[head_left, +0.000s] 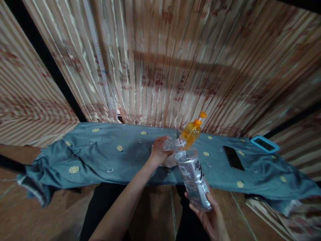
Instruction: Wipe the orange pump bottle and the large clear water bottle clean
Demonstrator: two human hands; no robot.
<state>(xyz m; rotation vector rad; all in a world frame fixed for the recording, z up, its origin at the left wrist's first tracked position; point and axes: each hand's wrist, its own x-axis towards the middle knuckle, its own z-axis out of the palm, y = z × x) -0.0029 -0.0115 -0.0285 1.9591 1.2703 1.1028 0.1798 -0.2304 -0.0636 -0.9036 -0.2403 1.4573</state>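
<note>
- Two hands are working at the frame's centre: the right hand (212, 217) is gripping a clear plastic bottle (194, 179), tilted toward a small clear container (168, 144).
- The left hand (158, 151) is wrapping its fingers round that container.
- An orange bottle (192, 131) is sitting just behind, on the blue cloth (100, 157).
- A phone (233, 158) is lying at right.

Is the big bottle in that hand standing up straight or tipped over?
Tipped. The right hand holds the clear bottle leaning, its mouth toward the small container in the left hand.
</note>
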